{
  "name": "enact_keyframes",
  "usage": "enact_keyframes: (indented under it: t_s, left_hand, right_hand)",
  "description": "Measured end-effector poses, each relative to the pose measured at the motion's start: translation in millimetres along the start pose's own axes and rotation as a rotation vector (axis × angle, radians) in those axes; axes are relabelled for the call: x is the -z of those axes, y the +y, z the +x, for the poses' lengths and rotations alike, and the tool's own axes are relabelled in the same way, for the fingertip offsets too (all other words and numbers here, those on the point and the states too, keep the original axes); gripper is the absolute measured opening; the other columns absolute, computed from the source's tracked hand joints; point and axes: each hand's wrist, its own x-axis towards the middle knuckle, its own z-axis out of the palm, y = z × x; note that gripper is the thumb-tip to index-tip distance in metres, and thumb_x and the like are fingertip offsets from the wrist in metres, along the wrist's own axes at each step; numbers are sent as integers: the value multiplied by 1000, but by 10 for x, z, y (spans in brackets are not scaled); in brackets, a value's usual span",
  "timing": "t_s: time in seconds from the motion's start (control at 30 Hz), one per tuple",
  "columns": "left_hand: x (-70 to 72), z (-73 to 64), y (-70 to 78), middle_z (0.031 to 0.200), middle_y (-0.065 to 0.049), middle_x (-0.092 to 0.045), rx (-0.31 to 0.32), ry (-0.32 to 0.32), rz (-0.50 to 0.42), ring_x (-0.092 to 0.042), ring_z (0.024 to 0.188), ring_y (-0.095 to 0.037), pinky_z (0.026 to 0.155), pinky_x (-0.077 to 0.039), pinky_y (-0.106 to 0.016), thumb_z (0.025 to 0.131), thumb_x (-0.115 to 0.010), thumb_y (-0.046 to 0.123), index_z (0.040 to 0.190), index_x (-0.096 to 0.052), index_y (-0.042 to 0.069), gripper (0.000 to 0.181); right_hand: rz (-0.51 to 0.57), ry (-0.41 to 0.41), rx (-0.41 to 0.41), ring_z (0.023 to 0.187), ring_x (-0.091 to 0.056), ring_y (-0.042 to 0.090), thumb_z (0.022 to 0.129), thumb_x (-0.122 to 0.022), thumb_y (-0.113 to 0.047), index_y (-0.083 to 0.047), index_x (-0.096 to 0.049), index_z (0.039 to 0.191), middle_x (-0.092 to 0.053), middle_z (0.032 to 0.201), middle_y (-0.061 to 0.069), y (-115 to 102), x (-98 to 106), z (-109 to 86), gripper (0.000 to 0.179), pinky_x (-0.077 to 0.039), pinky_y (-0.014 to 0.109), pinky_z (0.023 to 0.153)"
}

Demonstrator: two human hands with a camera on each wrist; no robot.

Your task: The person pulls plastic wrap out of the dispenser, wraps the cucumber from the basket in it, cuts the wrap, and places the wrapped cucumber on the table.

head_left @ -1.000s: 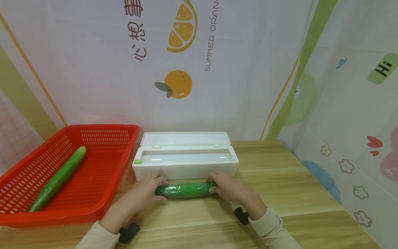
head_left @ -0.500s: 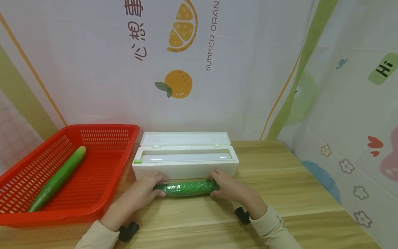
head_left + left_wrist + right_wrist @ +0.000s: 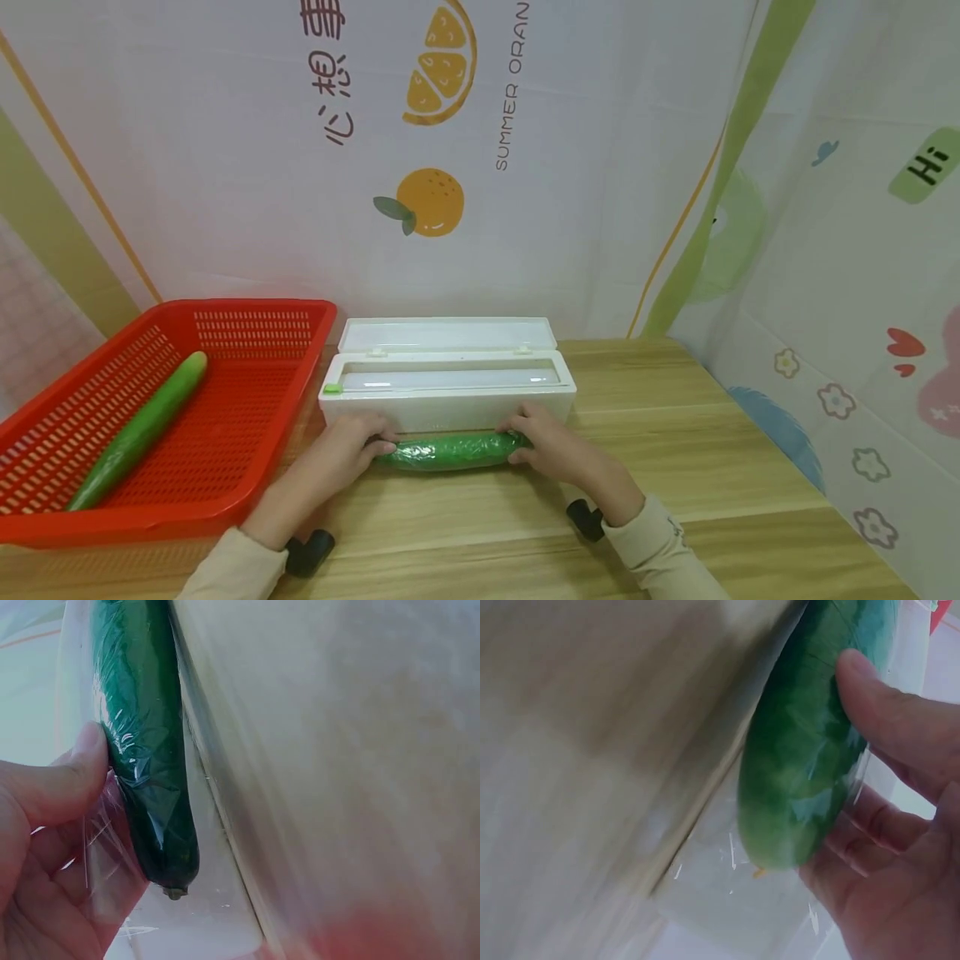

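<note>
Cucumber (image 3: 453,452), dk grn, w/ film (image 3: 107,817)

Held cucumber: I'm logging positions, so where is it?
In the head view, the held cucumber is at lower centre, between the left hand and right hand, just in front of the white box.

head: forward-down, farther off; wrists: close, blurred, seemingly tilted; shared: wrapped cucumber (image 3: 453,452)
</note>
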Motion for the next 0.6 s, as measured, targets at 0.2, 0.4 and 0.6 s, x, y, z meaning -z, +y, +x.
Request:
enact_keyframes:
  t_s: [0.2,0.4,0.6]
  left_hand:
    - [-12,9,6,81,5,-65,34,17,60,-59,78,-12,73,-51,-30,75,-74,9,79,-71,12,6]
    - [-23,13,37,82,6,-62,79,42,121,-56,80,-13,72,-50,-29,74,-76,12,78,-73,15,6]
    - [-11,19,69,82,7,-64,85,15,130,-60,78,-10,73,-53,-30,79,-72,11,82,-71,14,3]
  right_hand:
    - [-26,-1,8,91,-50,15,81,-69,-10,-2,-62,115,-51,99,5,15,-8,6,35,-46,31,79]
    - [-49,-3,18,89,-50,16,82,-68,-10,-1,-61,115,-52,98,5,-8,8,2,35,-46,30,78]
    - [-66,9,44,91,-51,16,84,-66,-11,0,-61,115,-53,99,6,7,-5,2,34,-46,31,80]
